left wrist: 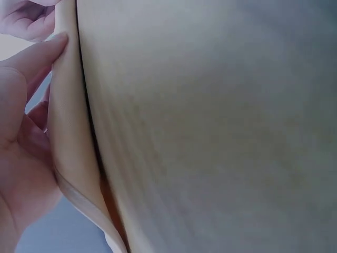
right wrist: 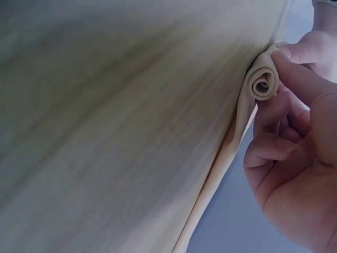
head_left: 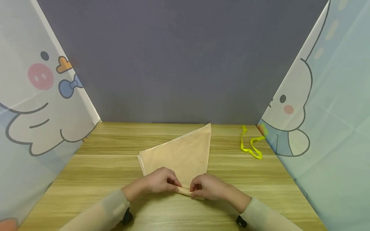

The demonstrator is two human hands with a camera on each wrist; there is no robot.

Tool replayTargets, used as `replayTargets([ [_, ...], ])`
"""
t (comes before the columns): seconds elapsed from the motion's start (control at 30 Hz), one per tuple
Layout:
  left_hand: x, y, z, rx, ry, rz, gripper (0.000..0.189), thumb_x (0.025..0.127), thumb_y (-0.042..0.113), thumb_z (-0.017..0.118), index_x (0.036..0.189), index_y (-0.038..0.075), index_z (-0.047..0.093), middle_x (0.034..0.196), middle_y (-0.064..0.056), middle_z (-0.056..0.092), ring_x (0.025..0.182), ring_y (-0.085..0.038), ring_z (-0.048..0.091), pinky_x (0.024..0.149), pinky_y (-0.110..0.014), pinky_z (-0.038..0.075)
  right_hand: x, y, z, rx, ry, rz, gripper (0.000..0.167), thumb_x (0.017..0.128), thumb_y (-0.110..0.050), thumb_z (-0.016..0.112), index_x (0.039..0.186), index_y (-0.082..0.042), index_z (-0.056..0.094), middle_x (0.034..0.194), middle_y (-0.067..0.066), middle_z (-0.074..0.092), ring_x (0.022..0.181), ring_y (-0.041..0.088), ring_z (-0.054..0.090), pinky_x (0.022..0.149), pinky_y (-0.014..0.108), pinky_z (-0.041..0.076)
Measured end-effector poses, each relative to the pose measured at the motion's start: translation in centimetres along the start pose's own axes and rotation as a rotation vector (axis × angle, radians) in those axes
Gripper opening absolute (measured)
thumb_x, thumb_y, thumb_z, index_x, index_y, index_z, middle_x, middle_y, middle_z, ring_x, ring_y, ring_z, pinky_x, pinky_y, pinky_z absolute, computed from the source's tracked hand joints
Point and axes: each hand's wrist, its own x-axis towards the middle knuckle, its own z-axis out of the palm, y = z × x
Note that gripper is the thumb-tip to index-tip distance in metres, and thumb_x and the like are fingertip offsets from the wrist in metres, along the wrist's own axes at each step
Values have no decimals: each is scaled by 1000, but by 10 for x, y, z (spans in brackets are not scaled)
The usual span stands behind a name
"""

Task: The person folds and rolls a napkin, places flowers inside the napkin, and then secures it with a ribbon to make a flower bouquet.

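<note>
A folded beige cloth [head_left: 182, 149] lies on the wooden table, its far corner pointing to the back edge and its near end wound into a narrow roll [head_left: 184, 191]. My left hand [head_left: 162, 180] pinches this roll from the left, thumb on the near side. Close beside it, my right hand [head_left: 209, 186] pinches the right part of the roll between thumb and fingers. The right wrist view shows the spiral end of the roll [right wrist: 263, 85] under the thumb. In the left wrist view the thumb of the left hand [left wrist: 26, 147] presses along the rolled cloth [left wrist: 68, 116].
A crumpled yellow ribbon [head_left: 245, 149] lies at the back right of the wooden table [head_left: 110, 144]. A grey panel [head_left: 185, 64] stands behind the table, and printed cartoon sheets [head_left: 37, 128] hang on both sides.
</note>
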Motion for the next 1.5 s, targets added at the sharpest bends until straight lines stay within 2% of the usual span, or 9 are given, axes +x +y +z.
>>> replayTargets([
  [0.2, 5, 1, -5, 25, -22, -18, 9, 100, 23, 83, 105, 18, 89, 94, 13, 79, 82, 7, 64, 74, -19, 56, 1, 4, -2, 2, 0, 35, 10, 103, -28, 79, 94, -25, 79, 80, -21, 67, 65, -5, 55, 62, 19, 48],
  [0.4, 8, 0, -5, -27, -25, -70, 4, 100, 20, 83, 98, 23, 84, 88, 15, 78, 78, 3, 66, 73, -21, 56, 2, 5, -4, -3, 10, 32, 10, 104, -23, 77, 95, -21, 81, 83, -18, 70, 71, -4, 55, 67, 21, 49],
  [0.6, 9, 0, -5, -47, -17, -59, 8, 100, 18, 82, 94, 21, 79, 84, 13, 75, 75, 1, 64, 71, -21, 55, 2, 5, -5, -31, 38, 15, 9, 103, -21, 78, 96, -18, 82, 92, -13, 71, 82, -4, 56, 75, 23, 51],
  [0.7, 9, 1, -6, -8, -10, -49, 7, 101, 20, 82, 94, 20, 81, 88, 13, 73, 77, 2, 61, 73, -21, 54, 1, 6, -5, -40, 49, 10, 9, 103, -21, 79, 96, -17, 83, 96, -10, 72, 86, -3, 57, 77, 24, 52],
  [0.83, 9, 2, -7, 58, 9, -33, 7, 101, 22, 82, 95, 21, 85, 94, 12, 64, 81, 2, 55, 75, -22, 51, 1, 6, -4, 2, 36, 36, 7, 103, -19, 78, 97, -16, 80, 94, -11, 73, 84, -2, 58, 76, 24, 52],
  [0.97, 11, 1, -6, 83, 17, -21, 6, 101, 22, 82, 95, 21, 84, 96, 11, 61, 82, 1, 54, 76, -22, 51, 2, 7, -4, 45, 27, 50, 6, 104, -18, 77, 99, -18, 73, 87, -13, 68, 78, -3, 56, 71, 22, 50],
  [1.2, 13, 0, -4, 52, -1, -11, 7, 102, 18, 80, 99, 24, 78, 98, 13, 63, 85, 2, 56, 78, -21, 53, 4, 9, -4, 82, 31, 43, 15, 102, -15, 79, 93, -18, 67, 82, -12, 60, 71, -2, 51, 64, 19, 44],
  [1.5, 9, 0, -9, 104, -31, 135, 5, 100, 16, 81, 101, 19, 85, 96, 11, 71, 86, 6, 62, 80, -20, 58, 0, 11, -6, 116, 9, 43, 13, 102, -18, 80, 91, -18, 72, 80, -12, 62, 71, 0, 53, 65, 20, 46],
])
